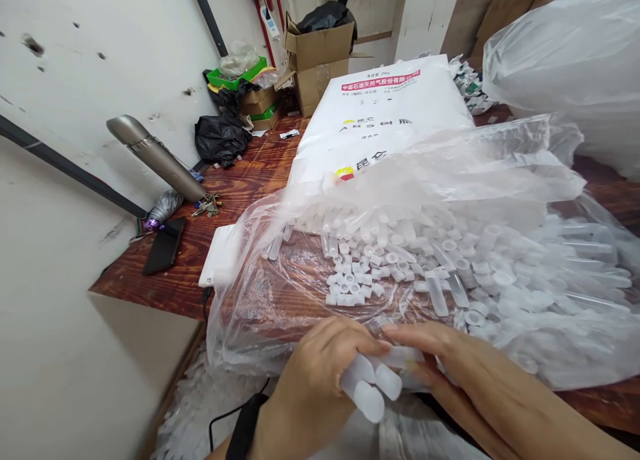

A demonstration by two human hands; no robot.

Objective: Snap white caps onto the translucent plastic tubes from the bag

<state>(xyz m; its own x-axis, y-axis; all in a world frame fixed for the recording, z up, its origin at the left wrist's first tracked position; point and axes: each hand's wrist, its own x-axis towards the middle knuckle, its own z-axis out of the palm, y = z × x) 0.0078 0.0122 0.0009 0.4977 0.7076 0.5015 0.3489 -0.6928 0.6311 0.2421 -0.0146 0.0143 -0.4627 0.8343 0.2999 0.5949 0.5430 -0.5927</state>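
Several white plastic tubes [369, 400] stick out of my left hand [320, 367], whose fingers are wrapped round them. Just to the right, my right hand [450, 360] pinches another translucent tube [404, 357] between thumb and fingers, its end close to my left fingertips. Beyond both hands lies an open clear plastic bag [250, 307] on the wooden table. Small white rings [350, 280] form a loose pile on it, with more tubes [437, 295] among them and heaped at the right.
A printed white sack [380, 113] lies behind the bag. Leftward are a metal flask [155, 157], keys [207, 205], a dark phone [165, 247] and a white device [217, 257]. Cardboard boxes [320, 67] stand at the back; a large filled bag [570, 80] is at right.
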